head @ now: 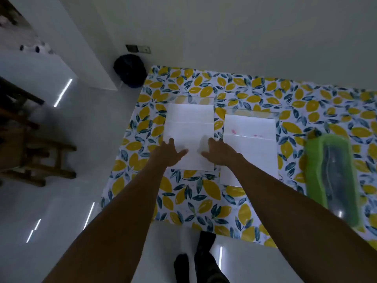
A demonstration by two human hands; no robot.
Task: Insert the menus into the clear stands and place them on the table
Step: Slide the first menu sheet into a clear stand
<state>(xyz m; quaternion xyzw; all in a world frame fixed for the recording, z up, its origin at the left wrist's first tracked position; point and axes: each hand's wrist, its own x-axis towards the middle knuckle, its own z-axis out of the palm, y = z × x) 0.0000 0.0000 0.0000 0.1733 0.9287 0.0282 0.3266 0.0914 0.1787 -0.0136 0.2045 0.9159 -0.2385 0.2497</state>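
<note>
Two white menu sheets lie flat on the lemon-print table (200, 197). The left menu (189, 127) rests on a clear stand whose far edge (192, 99) shows beyond it. The right menu (252, 139) has faint pink marks and also lies over a clear stand (253, 112). My left hand (168, 153) is spread over the near left corner of the left menu. My right hand (219, 151) is spread at that menu's near right edge. Neither hand grips anything that I can see.
A green tray (312, 160) with a clear-wrapped dark item lies at the table's right. A dark round bag (130, 70) sits on the floor past the table's far left corner. Wooden furniture (30, 139) stands at left. My feet (195, 262) are below the near edge.
</note>
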